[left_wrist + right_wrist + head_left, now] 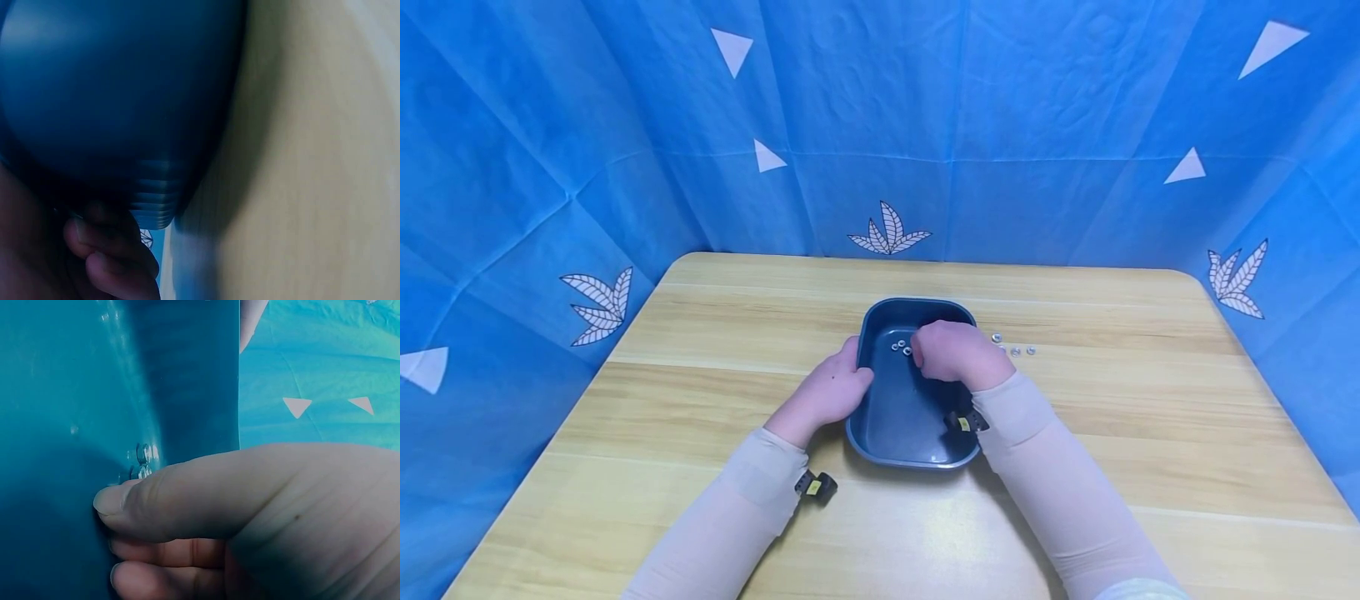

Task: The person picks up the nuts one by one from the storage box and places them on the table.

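Dark blue plastic makes up the bin that our left hand grips at its left side, thumb over the rim and fingers bent against the outer wall. Our right hand reaches inside toward the far end, its fingers curled in; we cannot tell whether it pinches anything. Just beside its thumb, a few small metal nuts lie on the bin's floor. Near the bin's right side, we see several loose nuts on the wood-grain surface. Pale sleeves cover our forearms. Around the surface hangs blue cloth printed with white triangles and leaves.
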The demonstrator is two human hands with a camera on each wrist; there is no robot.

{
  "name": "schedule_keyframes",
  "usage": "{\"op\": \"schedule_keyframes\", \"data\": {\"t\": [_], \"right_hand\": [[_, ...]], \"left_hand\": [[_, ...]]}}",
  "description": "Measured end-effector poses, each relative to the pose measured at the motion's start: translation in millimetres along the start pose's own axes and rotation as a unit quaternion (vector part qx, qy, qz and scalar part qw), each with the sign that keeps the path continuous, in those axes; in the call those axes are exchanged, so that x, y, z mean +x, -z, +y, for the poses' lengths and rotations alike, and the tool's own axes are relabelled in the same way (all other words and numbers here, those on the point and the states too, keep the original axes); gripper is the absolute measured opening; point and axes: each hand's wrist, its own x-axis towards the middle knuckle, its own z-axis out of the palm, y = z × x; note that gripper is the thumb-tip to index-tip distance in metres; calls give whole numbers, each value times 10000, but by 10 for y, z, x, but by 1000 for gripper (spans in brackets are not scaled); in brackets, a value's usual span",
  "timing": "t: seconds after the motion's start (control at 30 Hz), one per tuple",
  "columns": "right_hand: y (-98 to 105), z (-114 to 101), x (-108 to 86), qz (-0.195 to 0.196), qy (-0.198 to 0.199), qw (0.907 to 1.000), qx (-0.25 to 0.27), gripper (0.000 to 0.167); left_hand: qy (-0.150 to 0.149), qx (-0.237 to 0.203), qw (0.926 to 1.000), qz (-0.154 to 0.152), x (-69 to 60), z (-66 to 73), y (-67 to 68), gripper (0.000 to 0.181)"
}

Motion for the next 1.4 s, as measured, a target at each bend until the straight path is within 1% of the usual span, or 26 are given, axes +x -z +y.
{"op": "schedule_keyframes", "data": {"t": [0.3,0.47,0.77,0.93,1.17,1.3,1.4], "right_hand": [[-8,9,1,17,123,9998,-122,25],[-14,11,6,-7,156,9998,-103,29],[-12,12,17,-135,173,9996,-182,23],[-21,22,25,-125,195,9997,-105,17],[-19,23,19,28,345,9994,21,13],[20,15,-3,161,469,9987,88,11],[59,6,-29,183,488,9985,173,9]], "left_hand": [[-46,-8,10000,18,-5,10,5,53],[0,-59,10000,4,-13,11,5,53],[-28,-55,10000,32,6,-26,-9,53],[-33,-41,10000,57,10,-41,-10,55],[-33,-21,10000,74,15,-49,-16,54],[-25,10,10000,71,15,-45,-18,53],[-37,7,10000,56,23,-40,-17,52]]}}
